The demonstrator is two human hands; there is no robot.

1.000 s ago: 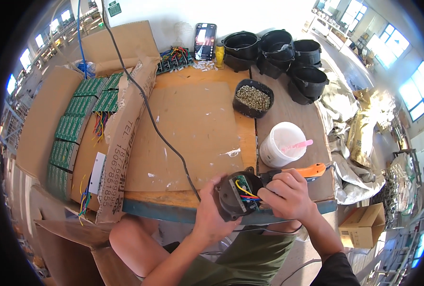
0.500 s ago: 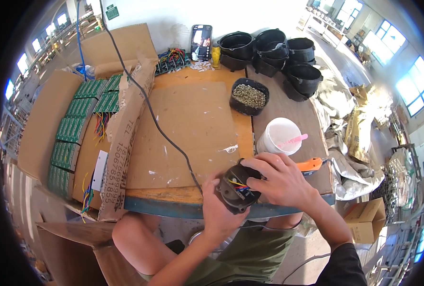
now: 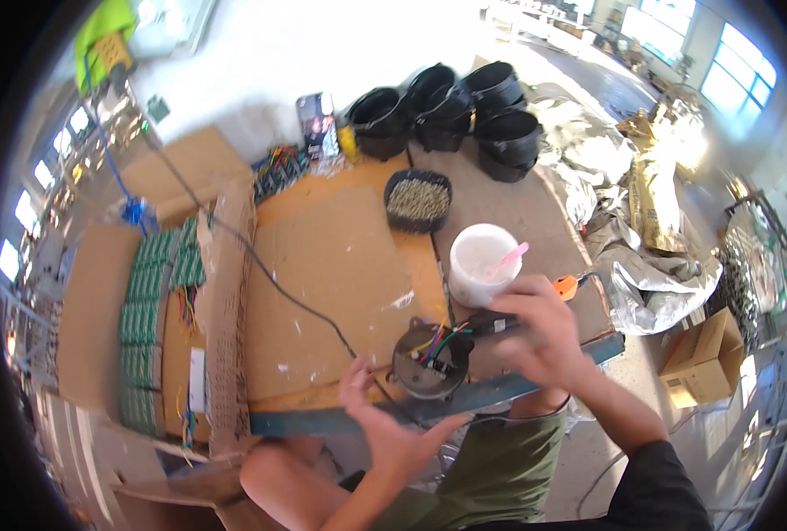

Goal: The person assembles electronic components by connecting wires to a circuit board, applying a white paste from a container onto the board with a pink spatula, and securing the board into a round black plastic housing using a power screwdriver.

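A round black plastic housing (image 3: pixel 430 361) rests near the table's front edge, with its open side up. Coloured wires (image 3: pixel 446 341) run from inside it to a small dark part (image 3: pixel 492 324) lying at its right rim. My left hand (image 3: pixel 391 434) is open just left of and below the housing, fingers apart, holding nothing I can see. My right hand (image 3: pixel 539 332) is blurred by motion beside the dark part; whether it touches or grips anything is unclear. Beyond it stand a white tub (image 3: pixel 477 274) with a pink stick (image 3: pixel 510 257) and an orange-handled tool (image 3: pixel 567 287), partly hidden.
A black tray of small brass-coloured pieces (image 3: pixel 418 202) stands mid-table. Several black housings (image 3: pixel 380 124) are stacked behind, near a phone (image 3: pixel 317 126). At left, a carton (image 3: pixel 225 354) holds green circuit boards (image 3: pixel 144 301). A dark cable (image 3: pixel 269 274) crosses the cardboard sheet (image 3: pixel 314 257).
Both hands have let go of the housing, which now sits on the table with its wires pulled out to the right. My left hand drew back; my right moved right. The view has tilted.
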